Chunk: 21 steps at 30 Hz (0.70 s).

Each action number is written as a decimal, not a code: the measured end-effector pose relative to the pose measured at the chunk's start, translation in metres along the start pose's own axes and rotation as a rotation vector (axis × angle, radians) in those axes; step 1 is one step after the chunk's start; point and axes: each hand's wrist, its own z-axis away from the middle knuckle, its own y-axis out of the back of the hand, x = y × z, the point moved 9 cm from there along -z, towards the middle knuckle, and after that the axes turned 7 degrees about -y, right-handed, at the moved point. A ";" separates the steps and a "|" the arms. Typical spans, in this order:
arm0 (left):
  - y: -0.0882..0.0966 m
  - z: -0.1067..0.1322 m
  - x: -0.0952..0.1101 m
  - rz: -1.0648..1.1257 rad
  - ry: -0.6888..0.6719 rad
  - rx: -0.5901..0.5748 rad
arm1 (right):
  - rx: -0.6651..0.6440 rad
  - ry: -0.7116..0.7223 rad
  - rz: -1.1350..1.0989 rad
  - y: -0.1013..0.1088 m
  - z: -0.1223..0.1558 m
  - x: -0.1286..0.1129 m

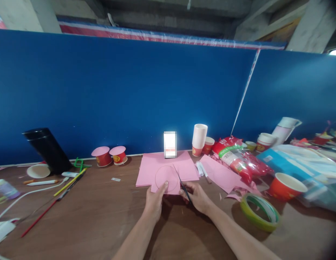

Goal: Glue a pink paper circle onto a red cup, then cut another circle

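A piece of pink paper (171,177) with a drawn circle on it is pinched in my left hand (156,196), the thumb lying on top near the circle's lower left. My right hand (196,196) is closed around a pair of dark scissors (186,188). The blades point up and left, at the right side of the circle. How far the blades are parted I cannot make out. Behind the held piece lies a stack of pink paper (146,164) on the brown table (103,216), with a phone (170,144) standing at its back edge.
Two red paper cups (103,159) with pink discs on top stand back left, near a black flask (47,150). To the right are stacked cups (199,139), a bag of red cups (235,159), pink offcuts (219,173) and a tape roll (260,212). A blue partition (130,90) closes the back.
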 end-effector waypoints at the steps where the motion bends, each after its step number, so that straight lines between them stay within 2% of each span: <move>1: 0.000 0.000 0.000 0.001 0.002 0.002 | 0.000 -0.003 0.003 0.000 0.000 0.001; 5: -0.001 0.000 0.000 0.010 0.010 0.003 | 0.000 -0.008 0.005 0.001 -0.001 0.003; 12: -0.003 0.006 0.008 -0.011 0.029 0.070 | -0.018 -0.018 -0.025 -0.001 0.001 0.001; 21: -0.008 0.011 0.016 -0.074 0.010 0.042 | -0.030 -0.003 -0.037 -0.001 -0.001 0.005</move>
